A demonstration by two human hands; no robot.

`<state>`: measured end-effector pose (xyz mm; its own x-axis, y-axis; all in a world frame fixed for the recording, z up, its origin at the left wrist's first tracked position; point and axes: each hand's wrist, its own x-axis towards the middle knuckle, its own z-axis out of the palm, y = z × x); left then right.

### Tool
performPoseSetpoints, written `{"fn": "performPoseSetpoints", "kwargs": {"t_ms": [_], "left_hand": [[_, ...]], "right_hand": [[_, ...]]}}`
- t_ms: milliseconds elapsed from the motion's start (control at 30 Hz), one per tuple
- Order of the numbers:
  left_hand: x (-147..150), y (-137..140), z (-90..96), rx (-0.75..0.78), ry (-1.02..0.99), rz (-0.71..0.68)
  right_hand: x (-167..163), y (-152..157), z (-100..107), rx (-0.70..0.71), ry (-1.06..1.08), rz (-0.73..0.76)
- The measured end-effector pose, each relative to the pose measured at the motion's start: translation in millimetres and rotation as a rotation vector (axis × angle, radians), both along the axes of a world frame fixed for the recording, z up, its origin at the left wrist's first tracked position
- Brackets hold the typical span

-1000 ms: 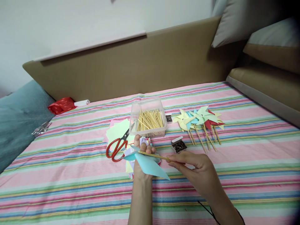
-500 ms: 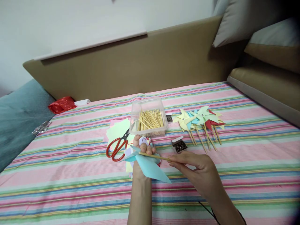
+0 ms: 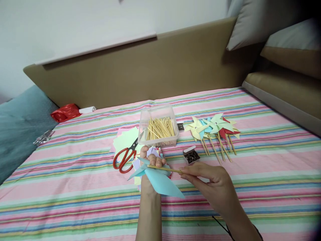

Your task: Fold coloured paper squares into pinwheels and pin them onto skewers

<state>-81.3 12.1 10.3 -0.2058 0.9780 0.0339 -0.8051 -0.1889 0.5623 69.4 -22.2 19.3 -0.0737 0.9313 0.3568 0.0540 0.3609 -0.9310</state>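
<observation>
Left hand: I see it grasping the blue pinwheel.
Right hand: pinching the stick.
Blade: slightly lower now; stick still near pinwheel's centre.

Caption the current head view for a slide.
Right hand holds a wooden stick against a blue paper pinwheel, left hand behind it.

On the multicoloured striped cloth, slender pale wooden sticks lie in a clear rectangular plastic box. Left of it, red-handled metal scissors lie partly across pale paper sheets; right, multicoloured pointed paper pinwheels. Before it, light-blue folded paper is left of the right hand.
</observation>
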Motion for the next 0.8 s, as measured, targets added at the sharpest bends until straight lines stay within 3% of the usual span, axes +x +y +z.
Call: {"fn": "performPoseSetpoints", "kwargs": {"t_ms": [267,533,800], "left_hand": [[-1.0,1.3,1.3,0.08,0.01,-0.053],[-0.6,1.5,2.8,0.048,0.026,-0.027],[-8.9,-0.6,-11.3,0.043,0.014,-0.137]], "right_hand": [[0.2,-0.3,-4.5,0.099,-0.026,-0.011],[1.7,-1.2,-3.3,0.124,-0.061,-0.012],[1.8,0.1,-2.3,0.155,-0.068,-0.017]]}}
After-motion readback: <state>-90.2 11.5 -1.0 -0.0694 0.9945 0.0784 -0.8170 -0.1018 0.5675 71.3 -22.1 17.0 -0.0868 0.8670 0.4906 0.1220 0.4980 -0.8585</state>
